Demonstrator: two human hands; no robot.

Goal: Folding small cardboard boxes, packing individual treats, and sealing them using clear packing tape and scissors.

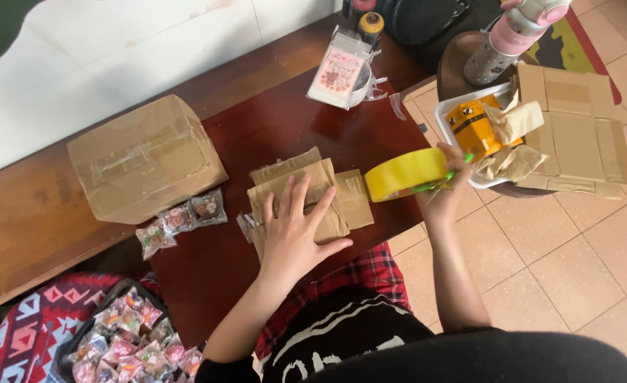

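Two hands busy: left hand (293,237) flat, fingers spread, pressing on a small brown cardboard parcel (306,195) mid dark-red table (271,128); parcel's long axis runs roughly left-right w/ a slight tilt. Right hand (446,186) closed round a yellow tape roll (405,174), held off the table's right edge, just beside the parcel, roll's broad face toward the parcel. Big taped carton (143,157) sits far left; clear sweet packets (180,220) below it; pink-printed packet (338,74) at the far edge.
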